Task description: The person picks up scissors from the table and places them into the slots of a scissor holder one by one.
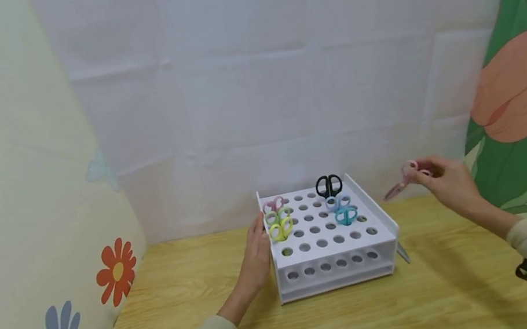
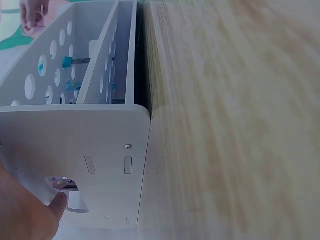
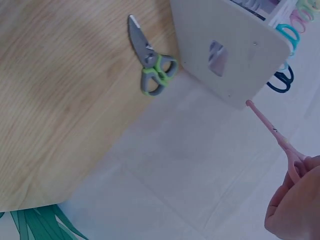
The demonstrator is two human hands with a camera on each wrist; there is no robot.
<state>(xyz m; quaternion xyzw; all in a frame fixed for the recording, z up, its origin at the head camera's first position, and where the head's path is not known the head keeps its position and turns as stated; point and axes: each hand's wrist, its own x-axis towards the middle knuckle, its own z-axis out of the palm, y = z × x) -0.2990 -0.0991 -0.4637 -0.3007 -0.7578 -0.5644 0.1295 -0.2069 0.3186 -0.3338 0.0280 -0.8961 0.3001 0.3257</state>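
Pink scissors [image 1: 402, 180] are pinched by the handles in my right hand [image 1: 452, 184], raised to the right of a white rack with round holes [image 1: 330, 252]. In the right wrist view their pink blades [image 3: 272, 129] point toward the rack. My left hand [image 1: 254, 254] rests against the rack's left side, the thumb [image 2: 59, 202] at a cutout in the side panel. Several scissors stand in the rack: pink, green and yellow scissors [image 1: 281, 229] along the left, black scissors [image 1: 328, 186], light blue scissors [image 1: 338, 202] and teal scissors [image 1: 346, 216] toward the right.
Grey-and-green scissors [image 3: 152, 67] lie on the wooden table [image 1: 199, 281] beside the rack's right side, mostly hidden in the head view. A white cloth [image 1: 249, 84] hangs behind the table. Flower-patterned panels stand at both sides.
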